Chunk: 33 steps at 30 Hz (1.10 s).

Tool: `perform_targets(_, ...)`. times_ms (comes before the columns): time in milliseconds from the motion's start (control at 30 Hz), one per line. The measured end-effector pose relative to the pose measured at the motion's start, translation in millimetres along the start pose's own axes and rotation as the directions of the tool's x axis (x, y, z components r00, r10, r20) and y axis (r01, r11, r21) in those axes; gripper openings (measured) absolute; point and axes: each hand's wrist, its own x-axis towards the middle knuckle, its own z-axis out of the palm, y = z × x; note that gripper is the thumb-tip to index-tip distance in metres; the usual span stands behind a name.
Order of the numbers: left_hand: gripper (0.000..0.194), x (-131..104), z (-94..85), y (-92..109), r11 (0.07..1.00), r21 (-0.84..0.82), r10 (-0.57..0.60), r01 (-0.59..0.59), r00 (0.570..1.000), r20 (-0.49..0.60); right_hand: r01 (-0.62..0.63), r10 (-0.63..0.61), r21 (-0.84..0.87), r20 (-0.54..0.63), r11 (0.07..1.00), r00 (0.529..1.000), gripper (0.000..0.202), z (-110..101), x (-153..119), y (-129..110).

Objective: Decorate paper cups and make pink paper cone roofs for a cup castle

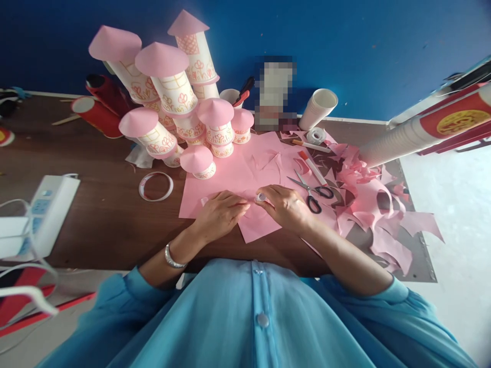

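Note:
My right hand (286, 207) is closed around a small white tube (261, 197), whose round end faces up between thumb and forefinger. Its exact kind is too small to tell. Close on its left, my left hand (222, 212) has its fingers curled together on a piece of pink paper (258, 231); the fingertips partly hide the paper. Beneath both hands lies a larger pink paper sheet (226, 176). Just beyond my right hand, scissors (310, 190) with black handles rest with their blades apart. An orange-and-white marker (315, 169) lies behind them.
Paper-cup towers (178, 97) with pink cone roofs stand at the back left. A tape roll (155, 186) and a power strip (51, 214) are to the left. Pink scraps (378, 204) cover the right side, near stacked cups (399, 143). Another cup stack (318, 108) stands by the wall.

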Motion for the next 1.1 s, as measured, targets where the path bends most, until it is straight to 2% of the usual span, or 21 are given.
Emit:
perform_targets(233, 0.017, 0.3, 1.7, -2.0, 0.999, -0.005, 0.037, -0.037, 0.998, -0.06, -0.055, 0.053, -0.037, -0.05, 0.998, 0.997, 0.005, -10.9, -8.6, 18.7)
perform_targets(433, 0.015, 0.7, 1.9, -2.2, 0.998, -0.032, 0.046, -0.048, 0.997, -0.061, -0.115, 0.107, -0.023, -0.216, 0.993, 0.971, 0.007, -20.4, -5.2, 19.0)
perform_targets(733, 0.018, -1.1, 3.3, -3.3, 0.999, -0.017, 0.026, -0.027, 0.999, -0.035, -0.03, 0.031, 0.032, -0.027, 0.999, 0.999, 0.005, 1.5, 1.2, 3.7)
perform_targets(900, 0.019, -0.1, 1.9, -2.9, 1.0, -0.01, 0.019, -0.019, 0.999, -0.032, -0.04, 0.039, -0.055, -0.011, 0.998, 0.999, 0.004, -5.2, 2.4, 15.2)
perform_targets(1000, 0.019, 0.5, 1.3, -2.5, 1.0, -0.018, 0.014, -0.015, 1.0, -0.023, -0.091, 0.084, -0.091, -0.071, 0.992, 0.994, 0.004, -13.9, 0.4, 21.1)
perform_targets(1100, 0.017, 0.8, 2.0, -2.2, 0.999, -0.036, 0.013, -0.014, 1.0, -0.028, -0.158, 0.147, -0.043, -0.202, 0.986, 0.968, 0.007, -22.1, -3.3, 20.0)
